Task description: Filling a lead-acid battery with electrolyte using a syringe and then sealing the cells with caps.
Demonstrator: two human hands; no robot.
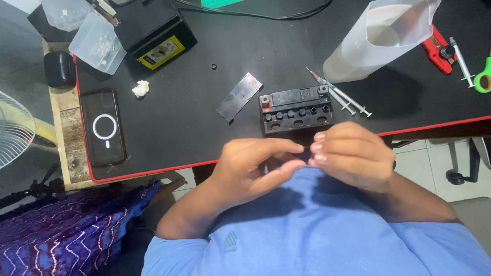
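Observation:
My left hand (255, 166) and my right hand (350, 153) meet fingertip to fingertip just off the near edge of the black desk (194, 122), above my blue shirt. Between the fingertips is something small and dark; I cannot make out what it is. Directly beyond the hands, a small black battery (296, 110) lies on the desk with a row of open round cell holes along its top. Its flat dark cover strip (239, 96) lies to the left of it. Two syringes (340, 94) lie to the battery's right.
A phone in a dark case (104, 134) lies at the desk's left edge. Behind are a second black battery (156, 33), clear plastic boxes (97, 43), a white wad (140, 88), a tiny black ring (214, 66), a translucent jug (381, 38), a red tool (439, 51) and green-handled scissors (483, 76).

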